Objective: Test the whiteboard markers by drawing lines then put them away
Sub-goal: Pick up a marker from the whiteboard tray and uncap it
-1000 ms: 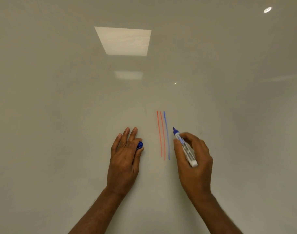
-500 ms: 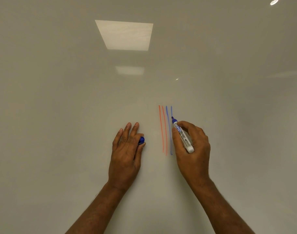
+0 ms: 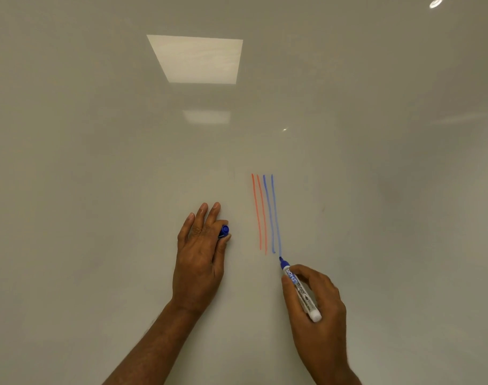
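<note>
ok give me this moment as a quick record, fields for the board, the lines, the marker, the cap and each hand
surface: whiteboard, glossy, with a ceiling light reflection
red lines: two, roughly parallel, left of the blue ones
blue lines: two, just right of the red pair
blue marker: uncapped, tip at the lower end of the rightmost blue line
right hand: grips the marker barrel
blue cap: off the marker, pinched by the left thumb and forefinger
left hand: other fingers straight, against the board, left of the lines
</note>
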Demonstrator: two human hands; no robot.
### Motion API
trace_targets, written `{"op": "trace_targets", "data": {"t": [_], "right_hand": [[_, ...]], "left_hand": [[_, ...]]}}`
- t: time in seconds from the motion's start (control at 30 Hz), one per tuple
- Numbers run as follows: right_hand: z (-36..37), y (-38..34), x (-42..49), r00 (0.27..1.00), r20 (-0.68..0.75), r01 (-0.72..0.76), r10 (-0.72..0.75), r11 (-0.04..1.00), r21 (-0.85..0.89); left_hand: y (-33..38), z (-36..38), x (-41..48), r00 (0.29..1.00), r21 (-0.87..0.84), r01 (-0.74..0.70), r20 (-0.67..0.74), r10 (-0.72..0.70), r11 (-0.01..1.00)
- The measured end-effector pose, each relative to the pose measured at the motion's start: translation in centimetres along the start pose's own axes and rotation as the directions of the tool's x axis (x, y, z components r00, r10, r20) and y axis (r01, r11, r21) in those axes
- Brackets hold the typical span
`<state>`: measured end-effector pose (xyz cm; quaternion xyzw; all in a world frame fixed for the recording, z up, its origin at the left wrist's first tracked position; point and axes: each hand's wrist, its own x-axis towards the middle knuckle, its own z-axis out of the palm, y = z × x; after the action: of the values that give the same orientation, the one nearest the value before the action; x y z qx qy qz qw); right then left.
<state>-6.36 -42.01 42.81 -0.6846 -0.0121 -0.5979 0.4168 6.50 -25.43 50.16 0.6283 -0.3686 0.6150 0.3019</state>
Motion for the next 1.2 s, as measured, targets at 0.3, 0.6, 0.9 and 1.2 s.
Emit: {"op": "trace_targets", "data": {"t": [0.3, 0.6, 0.9, 1.2], "right_hand": [[-1.9, -6.6, -0.8, 0.971, 0.205, -0.194, 0.126, 0.912, 0.361], [-0.6, -9.4, -3.0, 0.927, 0.359, -0.269, 0.104, 0.852, 0.449], [0.7, -11.6, -4.8, 0.903, 0.425, -0.288, 0.067, 0.829, 0.480], [2.1, -11.2, -6.5, 0.891, 0.429, -0.356, 0.150, 0.817, 0.453]], "left_hand": [[3.3, -3.5, -0.4, 0.911, -0.414, 0.404, 0.101, -0.400, 0.815], [7.1, -8.7, 0.5, 0.508, -0.733, 0.680, 0.459, -0.729, 0.012], [7.7, -11.7, -1.0, 0.338, -0.690, 0.614, 0.668, -0.663, -0.382], [8.1, -12.6, -3.0, 0.335, -0.644, 0.683, 0.694, -0.637, -0.343]]}}
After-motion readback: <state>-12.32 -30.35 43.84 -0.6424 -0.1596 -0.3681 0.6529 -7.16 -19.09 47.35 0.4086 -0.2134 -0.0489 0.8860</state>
